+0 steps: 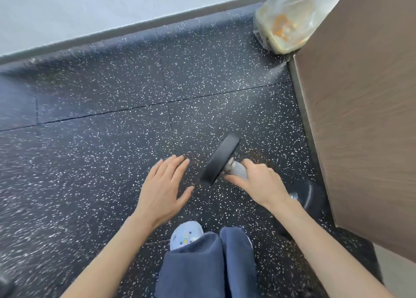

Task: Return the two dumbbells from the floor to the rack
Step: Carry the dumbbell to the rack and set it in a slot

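A black dumbbell (219,160) with a silver knurled handle lies tilted over the speckled rubber floor, right of centre. My right hand (258,183) is wrapped around its handle; the far black head shows in front of my fingers and the near head (311,195) sits behind my wrist by the wooden panel. My left hand (163,189) hovers flat with spread fingers just left of the dumbbell, holding nothing. No second dumbbell and no rack show in this view.
A brown wooden panel (364,117) rises close on the right. A bin lined with a clear plastic bag (286,23) stands in the far corner. A grey baseboard (112,33) runs along the white wall. My blue trousers and a light clog (185,234) are below.
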